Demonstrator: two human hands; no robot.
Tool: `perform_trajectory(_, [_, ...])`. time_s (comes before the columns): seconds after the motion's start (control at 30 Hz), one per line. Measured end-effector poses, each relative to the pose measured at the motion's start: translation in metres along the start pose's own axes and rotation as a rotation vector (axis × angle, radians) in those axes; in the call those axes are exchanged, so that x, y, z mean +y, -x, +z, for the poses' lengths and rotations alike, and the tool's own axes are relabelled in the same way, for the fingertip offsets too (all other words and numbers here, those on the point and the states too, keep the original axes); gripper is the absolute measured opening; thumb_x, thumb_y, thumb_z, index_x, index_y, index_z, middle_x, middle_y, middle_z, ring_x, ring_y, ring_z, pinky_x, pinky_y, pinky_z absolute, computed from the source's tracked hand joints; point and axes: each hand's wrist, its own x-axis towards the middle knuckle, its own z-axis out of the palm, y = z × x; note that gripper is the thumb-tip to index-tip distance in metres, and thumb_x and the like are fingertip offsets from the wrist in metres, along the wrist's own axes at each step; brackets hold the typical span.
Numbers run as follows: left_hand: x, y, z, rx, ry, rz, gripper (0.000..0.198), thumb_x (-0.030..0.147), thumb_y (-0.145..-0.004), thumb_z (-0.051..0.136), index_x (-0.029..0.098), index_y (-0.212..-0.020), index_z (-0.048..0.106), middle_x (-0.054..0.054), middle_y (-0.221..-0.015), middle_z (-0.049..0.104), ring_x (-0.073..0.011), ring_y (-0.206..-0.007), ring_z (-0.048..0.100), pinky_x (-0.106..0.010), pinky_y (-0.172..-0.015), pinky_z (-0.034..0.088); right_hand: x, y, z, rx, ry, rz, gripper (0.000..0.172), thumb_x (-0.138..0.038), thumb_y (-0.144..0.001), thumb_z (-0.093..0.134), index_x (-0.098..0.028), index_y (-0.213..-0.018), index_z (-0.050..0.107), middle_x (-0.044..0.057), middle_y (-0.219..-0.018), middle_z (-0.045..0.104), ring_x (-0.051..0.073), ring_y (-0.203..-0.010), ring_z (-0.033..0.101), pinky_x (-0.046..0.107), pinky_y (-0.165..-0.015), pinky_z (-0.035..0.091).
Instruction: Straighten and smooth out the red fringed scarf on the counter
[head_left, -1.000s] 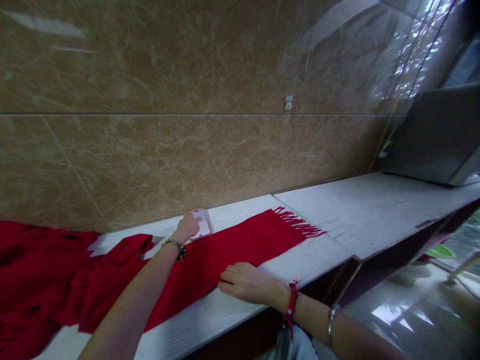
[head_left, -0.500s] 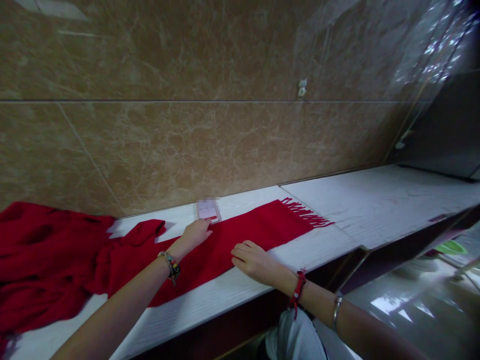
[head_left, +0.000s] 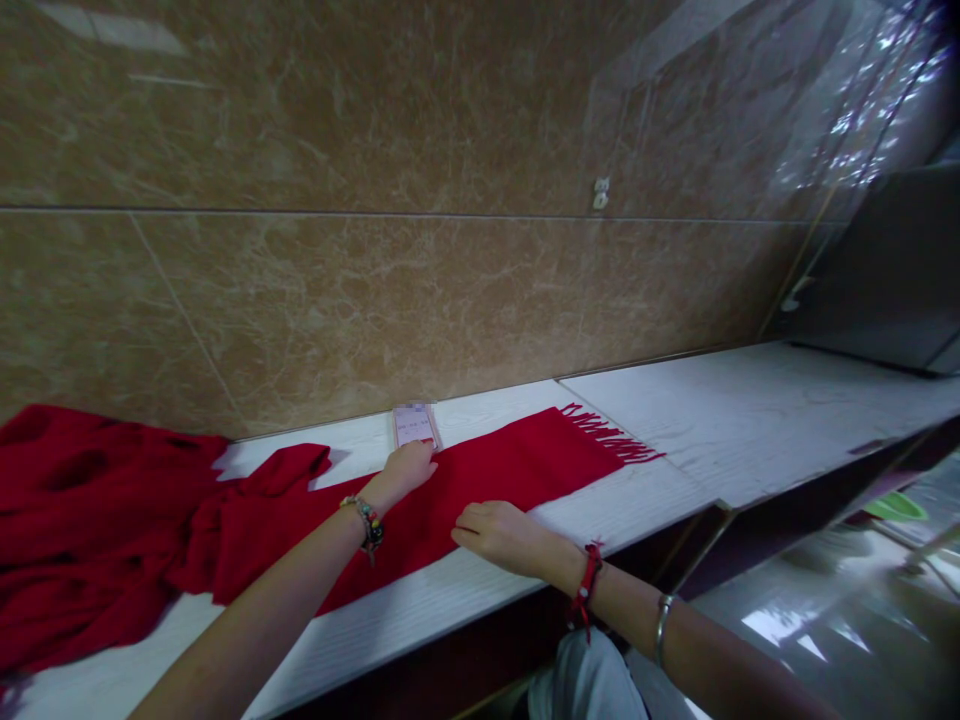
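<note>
A long red scarf (head_left: 495,465) lies stretched over a white counter (head_left: 720,400), its fringe pointing right. Against its far edge my left hand (head_left: 405,470) rests palm down, fingers apart and partly hidden from view. Just beyond those fingers is a phone (head_left: 413,425) with a lit pinkish screen, touching or nearly touching them. My right hand (head_left: 499,537) lies on the scarf's near edge, fingers extended and close together. Toward the left the scarf runs into a bunched red heap (head_left: 97,530).
Brown marbled tiles (head_left: 375,300) form the wall behind the counter, with a small white fitting (head_left: 601,193) on it. A dark panel (head_left: 877,270) stands at the right end. Below are dark open shelves (head_left: 720,560) and a green basin (head_left: 898,506).
My left hand has slid slightly right along the scarf's far edge. My right hand has shifted a little left and down, its fingers closer together. The camera view has tilted slightly.
</note>
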Motion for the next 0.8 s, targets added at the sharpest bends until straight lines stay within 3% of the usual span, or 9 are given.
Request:
perform_trajectory(0.33, [0.003, -0.004, -0.004, -0.022, 0.106, 0.088, 0.013, 0.012, -0.063, 0.051, 0.015, -0.072, 0.059, -0.005, -0.069, 0.062, -0.018, -0.066, 0.057, -0.025, -0.058, 0.042, 0.0, 0.003, -0.001, 0.035, -0.001, 0.025, 0.014, -0.016, -0.086, 0.045, -0.015, -0.098, 0.053, 0.004, -0.09, 0.058, 0.016, -0.083, 0.05, 0.028, -0.071, 0.038])
perform_trajectory(0.57, [-0.012, -0.026, -0.005, 0.001, 0.329, 0.101, 0.027, 0.024, -0.069, 0.052, 0.016, -0.095, 0.054, -0.003, -0.085, 0.064, -0.014, -0.074, 0.058, -0.021, -0.065, 0.044, -0.001, 0.002, -0.005, 0.05, 0.04, 0.02, 0.011, -0.014, -0.087, 0.043, -0.014, -0.089, 0.054, 0.004, -0.082, 0.056, 0.016, -0.079, 0.047, 0.029, -0.067, 0.035])
perform_trajectory(0.8, [-0.023, -0.043, -0.008, -0.015, 0.455, 0.041, 0.022, 0.019, -0.064, 0.052, 0.014, -0.083, 0.061, -0.001, -0.072, 0.064, -0.0145, -0.067, 0.059, -0.022, -0.06, 0.045, -0.011, 0.0, -0.008, 0.054, 0.114, 0.094, 0.012, -0.009, -0.084, 0.043, -0.012, -0.08, 0.053, 0.006, -0.074, 0.054, 0.018, -0.071, 0.046, 0.031, -0.06, 0.034])
